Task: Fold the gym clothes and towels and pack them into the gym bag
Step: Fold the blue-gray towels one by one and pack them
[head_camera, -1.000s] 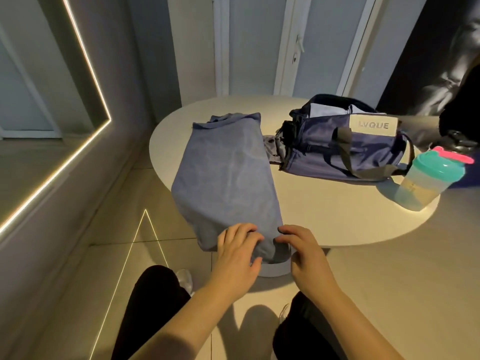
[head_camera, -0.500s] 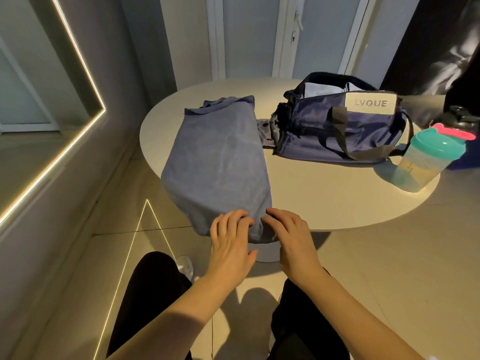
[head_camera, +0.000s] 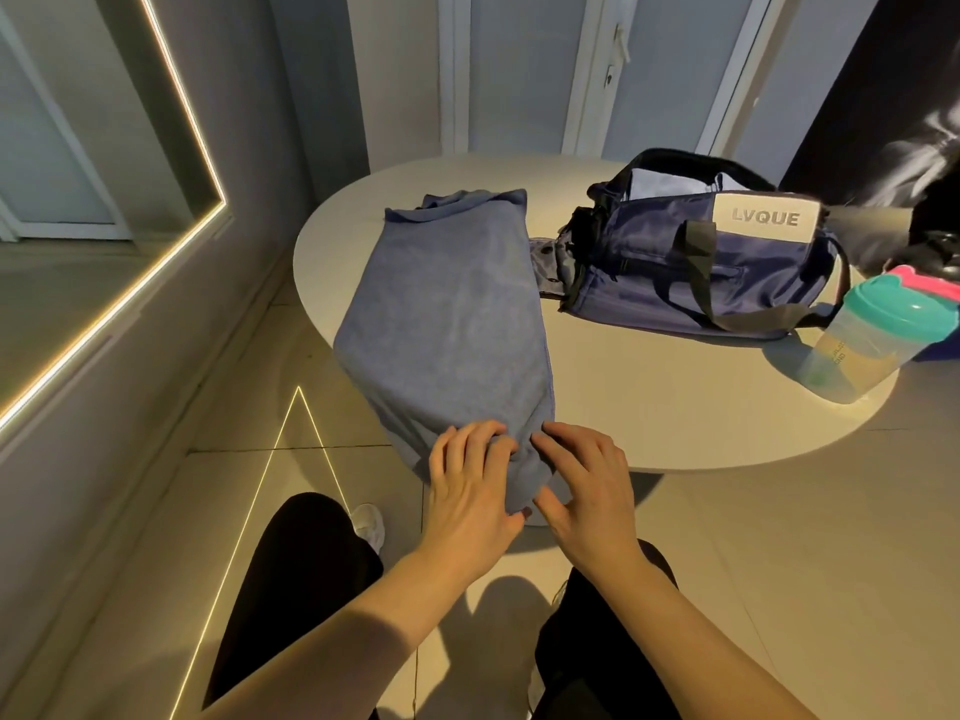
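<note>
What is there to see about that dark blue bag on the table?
The gym bag is navy, of smooth fabric, with a pale patch reading LVQUE and dark carry straps. Its top is open, showing something pale inside. It sits on the round table, just right of the blue towel.

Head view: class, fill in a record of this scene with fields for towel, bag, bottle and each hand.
towel: blue, folded long, on the table, near end over the edge
bag: navy, top open, right of towel
bottle: teal lid, table's right edge
left hand: holds towel's near end
right hand: holds the same end, beside left hand
</note>
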Demonstrator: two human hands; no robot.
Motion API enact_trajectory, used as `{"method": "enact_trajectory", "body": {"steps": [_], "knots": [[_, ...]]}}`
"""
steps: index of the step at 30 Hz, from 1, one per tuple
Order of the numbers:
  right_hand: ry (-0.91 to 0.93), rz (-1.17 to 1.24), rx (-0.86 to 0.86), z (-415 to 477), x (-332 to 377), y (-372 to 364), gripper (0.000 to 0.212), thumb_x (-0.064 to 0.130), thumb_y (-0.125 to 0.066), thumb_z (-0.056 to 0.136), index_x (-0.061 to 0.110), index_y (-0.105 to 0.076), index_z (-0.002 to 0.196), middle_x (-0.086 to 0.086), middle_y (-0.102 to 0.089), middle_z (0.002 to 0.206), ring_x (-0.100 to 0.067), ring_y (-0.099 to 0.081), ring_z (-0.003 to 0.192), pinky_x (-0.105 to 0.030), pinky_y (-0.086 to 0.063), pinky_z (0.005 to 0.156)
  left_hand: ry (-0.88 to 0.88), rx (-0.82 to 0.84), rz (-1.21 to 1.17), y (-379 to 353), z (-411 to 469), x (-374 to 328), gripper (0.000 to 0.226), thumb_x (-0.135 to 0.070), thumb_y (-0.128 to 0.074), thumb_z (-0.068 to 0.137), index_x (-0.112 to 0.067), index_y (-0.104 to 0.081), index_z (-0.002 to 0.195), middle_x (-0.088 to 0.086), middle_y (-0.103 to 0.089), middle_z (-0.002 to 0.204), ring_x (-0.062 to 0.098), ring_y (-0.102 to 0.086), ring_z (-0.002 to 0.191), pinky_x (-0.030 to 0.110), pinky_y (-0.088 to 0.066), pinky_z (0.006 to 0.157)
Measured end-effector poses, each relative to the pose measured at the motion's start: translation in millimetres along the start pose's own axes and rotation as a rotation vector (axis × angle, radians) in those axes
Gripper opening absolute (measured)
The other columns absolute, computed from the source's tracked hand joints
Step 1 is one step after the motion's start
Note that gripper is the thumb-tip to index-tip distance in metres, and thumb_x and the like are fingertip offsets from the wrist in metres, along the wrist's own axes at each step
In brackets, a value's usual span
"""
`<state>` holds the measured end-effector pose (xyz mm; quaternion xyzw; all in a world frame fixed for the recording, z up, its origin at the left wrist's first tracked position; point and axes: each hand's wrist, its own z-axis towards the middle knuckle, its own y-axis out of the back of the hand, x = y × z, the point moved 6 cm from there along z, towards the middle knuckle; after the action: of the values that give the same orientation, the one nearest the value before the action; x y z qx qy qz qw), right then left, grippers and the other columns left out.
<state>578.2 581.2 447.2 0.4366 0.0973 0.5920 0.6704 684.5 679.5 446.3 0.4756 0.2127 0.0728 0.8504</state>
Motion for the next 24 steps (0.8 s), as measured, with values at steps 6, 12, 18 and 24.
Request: {"method": "enact_trajectory", "body": {"steps": [6, 12, 18, 24], "knots": [[-0.042, 0.135, 0.018, 3.6, 6.6, 9.2, 0.040, 0.040, -0.058, 0.095, 0.022, -0.065, 0.130, 0.010, -0.055, 0.134, -0.013, -0.049, 0.125, -0.040, -0.042, 0.101, -0.047, -0.015, -0.184, 18.3, 3.3, 10.8, 0.038, -0.016, -0.069, 0.073, -0.023, -0.060, 0.109, -0.009, -0.049, 0.130, 0.017, -0.044, 0.127, 0.035, -0.034, 0.104], [0.064, 0.120, 0.029, 5.1, 21.8, 13.7, 0.060, 0.025, -0.078, 0.081, 0.021, -0.054, 0.136, 0.003, -0.047, 0.144, -0.019, -0.045, 0.132, -0.038, -0.033, 0.107, -0.095, -0.039, -0.274, 57.6, 13.1, 11.4, 0.013, -0.026, -0.068, 0.079, -0.022, -0.062, 0.090, -0.016, -0.055, 0.096, 0.008, -0.048, 0.095, 0.025, -0.041, 0.076], [0.046, 0.145, -0.051, 21.8, 41.8, 20.4, 0.028, 0.026, -0.072, 0.086, 0.028, -0.059, 0.111, 0.013, -0.060, 0.107, -0.012, -0.055, 0.101, -0.038, -0.039, 0.087, 0.002, -0.002, -0.308, 70.9, 24.7, 12.2, 0.016, -0.038, -0.067, 0.083, -0.025, -0.059, 0.088, -0.017, -0.054, 0.089, 0.004, -0.047, 0.086, 0.018, -0.038, 0.069], [0.104, 0.222, -0.016, 35.7, 47.1, 31.3, 0.020, 0.022, -0.051, 0.094, 0.031, -0.064, 0.107, 0.022, -0.059, 0.097, -0.002, -0.053, 0.094, -0.036, -0.043, 0.079, 0.002, -0.008, -0.235, 72.6, 28.4, 25.0, 0.017, -0.010, -0.063, 0.077, -0.024, -0.056, 0.084, -0.016, -0.054, 0.086, 0.006, -0.047, 0.081, 0.024, -0.035, 0.067]]}}
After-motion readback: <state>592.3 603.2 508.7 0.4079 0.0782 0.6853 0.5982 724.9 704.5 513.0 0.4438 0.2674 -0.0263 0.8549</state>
